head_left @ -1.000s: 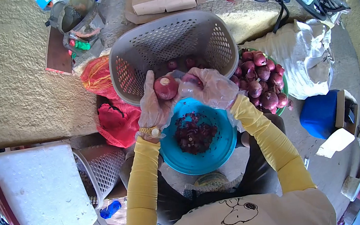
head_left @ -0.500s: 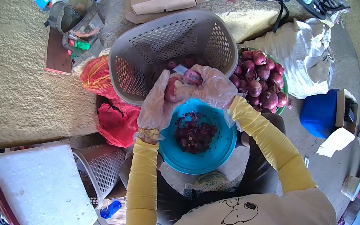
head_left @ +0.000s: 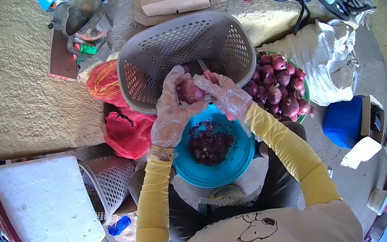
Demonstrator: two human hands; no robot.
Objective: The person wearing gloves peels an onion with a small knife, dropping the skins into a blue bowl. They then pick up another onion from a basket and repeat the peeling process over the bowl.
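Observation:
My left hand (head_left: 172, 109), in a clear plastic glove, is wrapped round a red onion (head_left: 191, 92) above the near rim of the grey basket. Close beside it, my right hand (head_left: 225, 95), also gloved, grips a small knife (head_left: 207, 73) with a pinkish-red handle, its short blade pointing away from me. The right fingers touch or nearly touch the onion's right side. Below both hands, a blue basin (head_left: 244, 162) between my knees holds dark red onion skins (head_left: 210, 146). More onions lie in the grey perforated basket (head_left: 179, 25), partly hidden by my hands.
To the right, red onions (head_left: 285, 90) are heaped in a green-rimmed container beside a white sack (head_left: 331, 57). Red mesh bags (head_left: 125, 131) lie left of the basket. A white foam board (head_left: 44, 213) and another perforated basket (head_left: 112, 178) stand at the lower left.
My hands have shifted from both cupping the onion to the left holding it alone. The right hand has drawn slightly back, with the knife now pointing more straight away.

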